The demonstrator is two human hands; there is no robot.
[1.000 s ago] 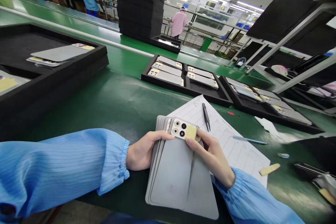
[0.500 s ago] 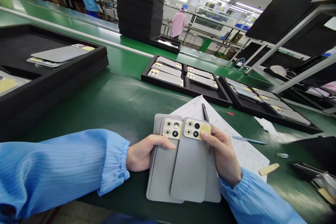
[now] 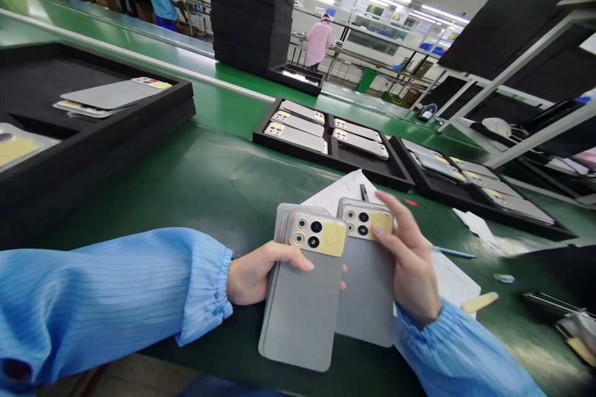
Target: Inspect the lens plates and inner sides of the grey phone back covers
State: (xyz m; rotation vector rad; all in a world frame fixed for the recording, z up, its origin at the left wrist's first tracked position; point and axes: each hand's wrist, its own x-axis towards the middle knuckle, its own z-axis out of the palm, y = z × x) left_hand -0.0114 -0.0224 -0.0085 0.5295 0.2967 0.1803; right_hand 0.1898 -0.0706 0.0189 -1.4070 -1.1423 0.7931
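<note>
My left hand (image 3: 267, 270) is wrapped round a stack of grey phone back covers (image 3: 300, 316), its thumb lying across the top one. Each cover has a camera area with round lens rings and a yellow film at its upper end. To the right, my right hand (image 3: 412, 254) grips more grey phone back covers (image 3: 365, 291), thumb on the yellow film and index finger raised off the edge. How many are in that hand I cannot tell. The two groups overlap slightly, and the left fingertips show between them.
Beneath my hands lies a printed sheet (image 3: 454, 279) with a black pen (image 3: 364, 192) and a blue pen (image 3: 451, 252). Black foam trays (image 3: 333, 164) holding covers stand behind, another tray (image 3: 153, 105) at left. Farther back rises a tall stack of black trays (image 3: 246, 12). Co-workers stand beyond.
The cover that was under my right thumb now lies on top of the left stack. My right hand has shifted slightly right with other covers, and its index finger has lifted.
</note>
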